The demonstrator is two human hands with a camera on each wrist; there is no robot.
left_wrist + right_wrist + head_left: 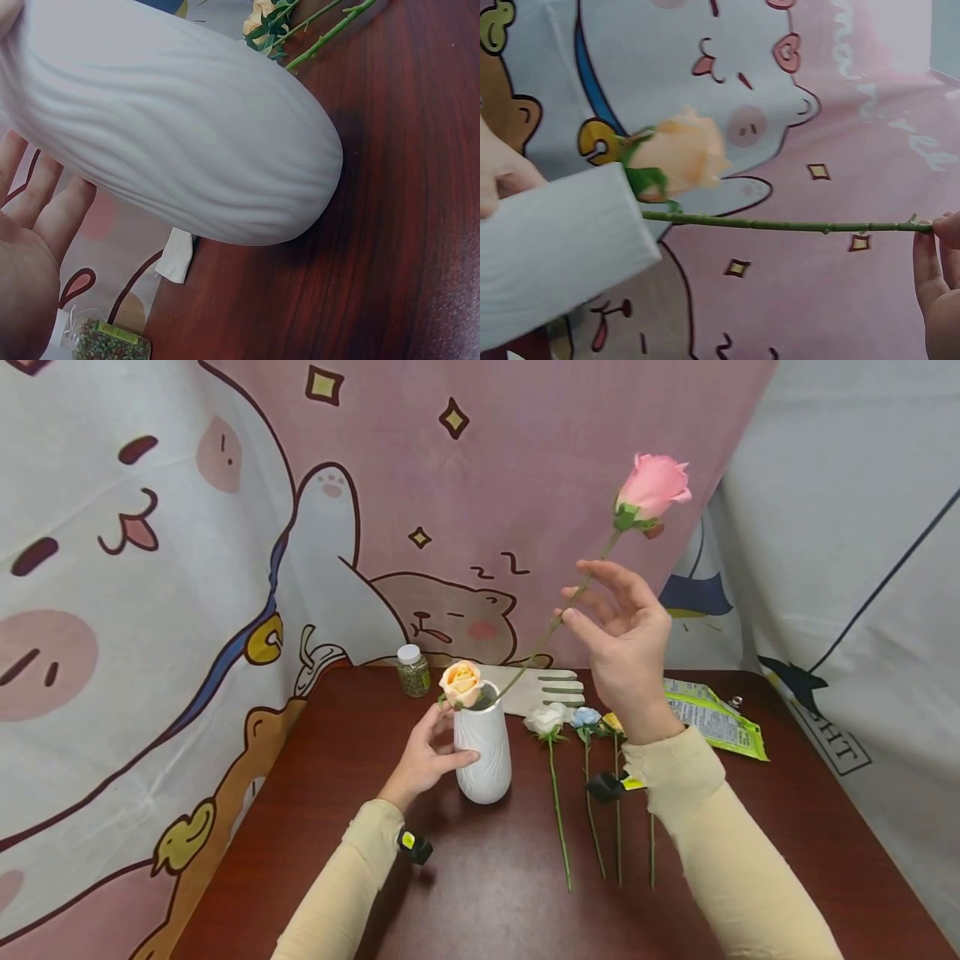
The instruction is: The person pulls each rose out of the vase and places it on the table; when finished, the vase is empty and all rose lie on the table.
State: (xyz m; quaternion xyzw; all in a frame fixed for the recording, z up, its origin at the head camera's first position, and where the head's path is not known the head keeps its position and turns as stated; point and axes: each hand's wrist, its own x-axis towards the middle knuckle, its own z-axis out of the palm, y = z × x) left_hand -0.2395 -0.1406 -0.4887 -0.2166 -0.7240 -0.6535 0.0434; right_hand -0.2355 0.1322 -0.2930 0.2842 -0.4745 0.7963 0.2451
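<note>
My left hand holds a white ridged vase upright on the table, its thumb across the front and its fingers at the side. A peach rose stands in the vase, its bloom just over the rim. Up at the right, my right hand pinches the stem of a pink rose between thumb and fingertips. That stem slants down to the vase mouth, where its lower end is hidden inside. In the right wrist view the green stem runs from the fingertips to the vase rim.
On the table right of the vase lie a white rose, a blue rose, a yellow rose and another stem, its bloom hidden by the arm. Behind are a lidded jar, pale gloves and a green packet.
</note>
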